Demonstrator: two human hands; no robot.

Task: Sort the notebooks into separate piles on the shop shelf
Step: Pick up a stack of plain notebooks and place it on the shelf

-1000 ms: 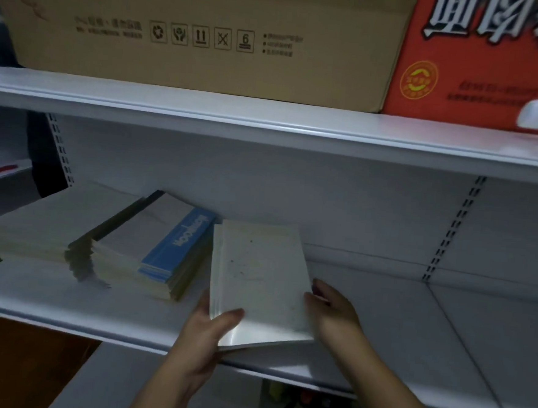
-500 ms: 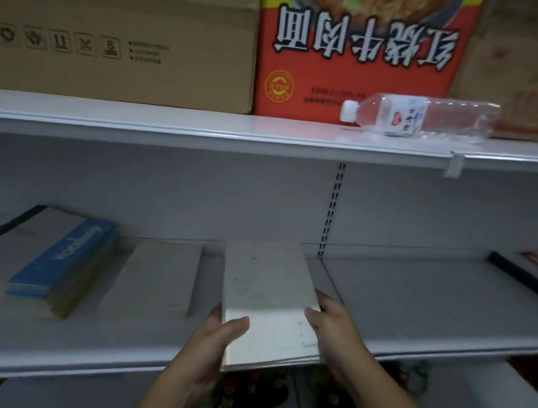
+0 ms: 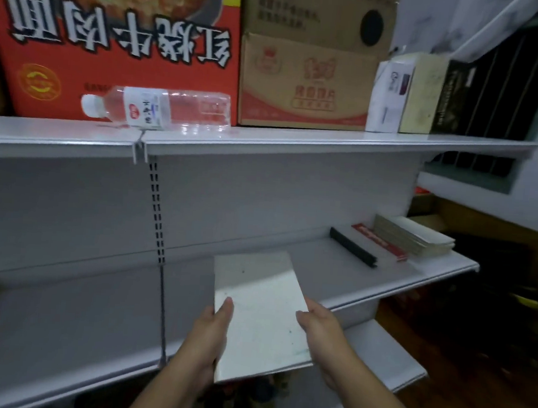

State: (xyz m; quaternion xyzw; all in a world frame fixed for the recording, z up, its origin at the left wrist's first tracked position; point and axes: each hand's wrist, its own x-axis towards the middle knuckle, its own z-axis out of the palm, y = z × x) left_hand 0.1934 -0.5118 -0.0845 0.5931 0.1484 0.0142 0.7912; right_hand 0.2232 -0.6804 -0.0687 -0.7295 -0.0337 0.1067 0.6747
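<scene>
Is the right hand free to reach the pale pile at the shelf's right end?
Probably not yet: the right hand and left hand both hold the notebook. The shelf toward the pale pile is otherwise bare.

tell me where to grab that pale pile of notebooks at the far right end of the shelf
Take the pale pile by its two long sides, coming in from the open front of the shelf. It lies flat with its short end toward the front edge. Its right side sits at the shelf's end; the red strip lies close along its left, so fingers there have little room.
</scene>
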